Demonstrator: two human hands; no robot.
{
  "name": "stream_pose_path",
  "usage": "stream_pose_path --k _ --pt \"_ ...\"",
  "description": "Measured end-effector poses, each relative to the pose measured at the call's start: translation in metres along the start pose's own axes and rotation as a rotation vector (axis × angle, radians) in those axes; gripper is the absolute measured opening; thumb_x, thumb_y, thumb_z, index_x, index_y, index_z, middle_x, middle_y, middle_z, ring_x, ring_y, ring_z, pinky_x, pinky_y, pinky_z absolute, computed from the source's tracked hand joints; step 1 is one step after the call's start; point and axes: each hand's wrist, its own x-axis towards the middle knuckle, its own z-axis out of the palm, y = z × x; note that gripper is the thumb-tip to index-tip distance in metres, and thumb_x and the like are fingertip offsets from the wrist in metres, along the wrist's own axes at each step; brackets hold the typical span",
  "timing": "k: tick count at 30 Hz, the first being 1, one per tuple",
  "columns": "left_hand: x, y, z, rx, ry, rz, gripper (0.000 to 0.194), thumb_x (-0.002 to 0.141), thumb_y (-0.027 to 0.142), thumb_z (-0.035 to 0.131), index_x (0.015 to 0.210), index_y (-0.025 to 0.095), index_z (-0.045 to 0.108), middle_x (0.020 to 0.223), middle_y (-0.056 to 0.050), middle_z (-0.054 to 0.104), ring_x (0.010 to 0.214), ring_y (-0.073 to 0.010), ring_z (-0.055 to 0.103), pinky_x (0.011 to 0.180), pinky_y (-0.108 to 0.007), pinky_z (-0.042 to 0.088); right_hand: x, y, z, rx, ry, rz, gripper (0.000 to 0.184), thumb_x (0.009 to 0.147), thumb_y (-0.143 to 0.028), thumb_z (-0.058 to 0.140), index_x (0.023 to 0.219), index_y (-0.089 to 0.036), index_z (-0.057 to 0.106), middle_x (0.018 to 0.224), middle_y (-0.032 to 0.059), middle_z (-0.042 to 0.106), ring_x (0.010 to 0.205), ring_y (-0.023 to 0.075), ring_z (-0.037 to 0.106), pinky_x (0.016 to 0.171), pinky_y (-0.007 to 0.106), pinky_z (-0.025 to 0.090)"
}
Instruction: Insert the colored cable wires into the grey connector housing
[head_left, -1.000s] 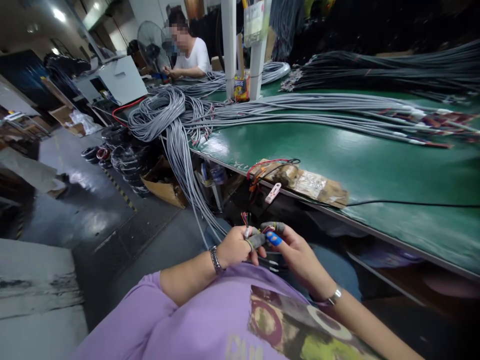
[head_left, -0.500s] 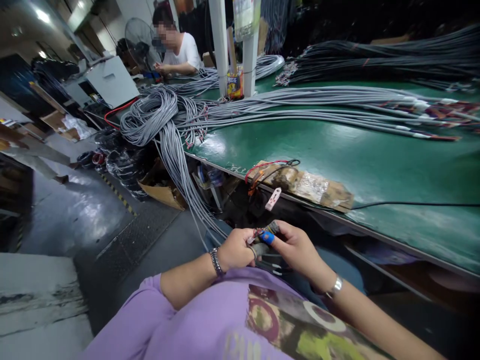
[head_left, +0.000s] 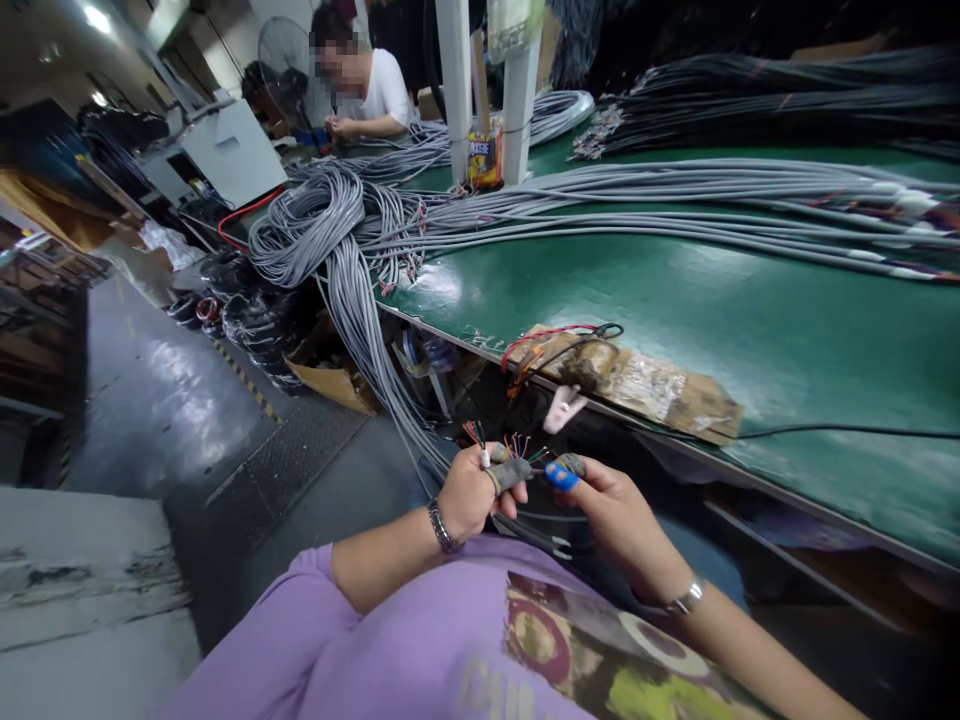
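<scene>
My left hand [head_left: 466, 497], with grey wrapping on the thumb and a finger, is closed on a cable end. Thin coloured wires [head_left: 517, 444] fan out above its fingers, and another small tuft of coloured wires [head_left: 474, 432] with a white sleeve sticks up at its left. My right hand [head_left: 616, 505] has a blue cover on the thumb and grey wrapping on a finger. These two tips pinch together on a thin wire [head_left: 537, 471] that leads across from the left hand. Grey cables [head_left: 352, 310] hang from the bench down beside my left hand.
On the green bench [head_left: 675, 290] lie long grey cables [head_left: 637, 225] and dark cable bundles [head_left: 750, 115]. A wooden board [head_left: 712, 405] with tape sits at its edge, with a pale clip [head_left: 564, 408] hanging there. A co-worker [head_left: 382, 95] sits at the far end.
The wires, bunched between both hands before, now stand fanned out above my left hand. My right hand has drawn slightly away to the right. The view has shifted a little, and the pale clip has turned.
</scene>
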Motion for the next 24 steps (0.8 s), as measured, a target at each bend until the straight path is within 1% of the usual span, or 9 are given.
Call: stream_pose_path --k 3,5,7,9,12,15,17,20,24 --pt "0.0 0.003 0.001 0.044 -0.009 -0.005 0.045 0.066 0.054 0.07 0.055 0.015 0.051 0.046 0.002 0.053 0.031 -0.0049 0.042 0.032 -0.019 0.019 0.003 0.002 -0.006 0.002 -0.015 -0.016 0.038 0.069 -0.055 0.072 0.064 -0.019 0.063 0.057 -0.0013 0.053 0.054 0.012 0.045 0.053 0.025 0.039" --pt "0.0 0.004 0.002 0.075 -0.02 -0.01 0.046 0.065 0.056 0.07 0.056 0.015 0.05 0.047 0.003 0.053 0.031 -0.0047 0.042 0.032 -0.018 0.02 0.006 0.001 -0.008 0.004 -0.034 -0.021 0.036 0.072 -0.055 0.07 0.072 -0.019 0.066 0.063 0.0 0.058 0.058 0.0128 0.048 0.056 0.026 0.041" --pt "0.0 0.005 0.002 0.112 -0.045 -0.004 0.047 0.066 0.057 0.069 0.057 0.016 0.05 0.048 0.003 0.054 0.032 -0.0045 0.041 0.033 -0.019 0.021 0.01 -0.003 -0.008 -0.003 -0.068 -0.029 0.035 0.073 -0.053 0.071 0.082 -0.019 0.068 0.073 0.002 0.064 0.064 0.0145 0.053 0.06 0.027 0.043" --pt "0.001 0.004 0.002 0.147 -0.077 0.006 0.047 0.067 0.057 0.068 0.057 0.015 0.051 0.049 0.002 0.055 0.032 -0.0044 0.042 0.034 -0.019 0.023 0.013 -0.009 -0.006 -0.016 -0.111 -0.044 0.034 0.07 -0.05 0.074 0.085 -0.02 0.069 0.079 0.0032 0.067 0.07 0.0165 0.056 0.064 0.028 0.045" --pt "0.001 0.004 0.002 0.178 -0.104 0.011 0.045 0.069 0.056 0.067 0.058 0.015 0.052 0.05 0.002 0.055 0.032 -0.0046 0.042 0.035 -0.019 0.025 0.016 -0.017 -0.001 0.005 -0.149 -0.054 0.033 0.066 -0.048 0.078 0.082 -0.02 0.07 0.076 0.0028 0.068 0.072 0.018 0.059 0.069 0.03 0.048" --pt "0.0 0.004 0.003 0.192 -0.117 -0.003 0.044 0.069 0.055 0.067 0.057 0.015 0.052 0.046 0.003 0.053 0.031 -0.0047 0.04 0.035 -0.019 0.025 0.016 -0.018 0.003 0.039 -0.15 -0.027 0.032 0.066 -0.048 0.078 0.075 -0.019 0.069 0.072 0.0023 0.067 0.068 0.0172 0.058 0.069 0.03 0.048" --pt "-0.001 0.006 0.003 0.196 -0.127 -0.01 0.044 0.068 0.055 0.068 0.057 0.015 0.051 0.045 0.003 0.052 0.031 -0.0047 0.039 0.035 -0.019 0.025 0.014 -0.015 0.004 0.045 -0.129 -0.007 0.031 0.065 -0.048 0.078 0.072 -0.019 0.068 0.071 0.0022 0.067 0.066 0.0161 0.057 0.067 0.029 0.047" --pt "-0.001 0.008 0.004 0.195 -0.123 0.003 0.044 0.069 0.055 0.068 0.058 0.015 0.052 0.048 0.003 0.054 0.032 -0.0049 0.041 0.036 -0.019 0.026 0.012 -0.007 0.008 0.075 -0.036 0.042 0.03 0.065 -0.046 0.077 0.07 -0.019 0.065 0.067 0.0006 0.064 0.06 0.0132 0.052 0.058 0.026 0.043" --pt "0.0 0.01 0.006 0.19 -0.13 0.002 0.044 0.069 0.056 0.067 0.06 0.015 0.052 0.05 0.002 0.055 0.033 -0.0051 0.042 0.036 -0.019 0.028 0.012 -0.002 0.012 0.232 0.075 0.159 0.028 0.063 -0.044 0.076 0.066 -0.02 0.061 0.059 -0.0018 0.057 0.054 0.0116 0.047 0.052 0.025 0.04"
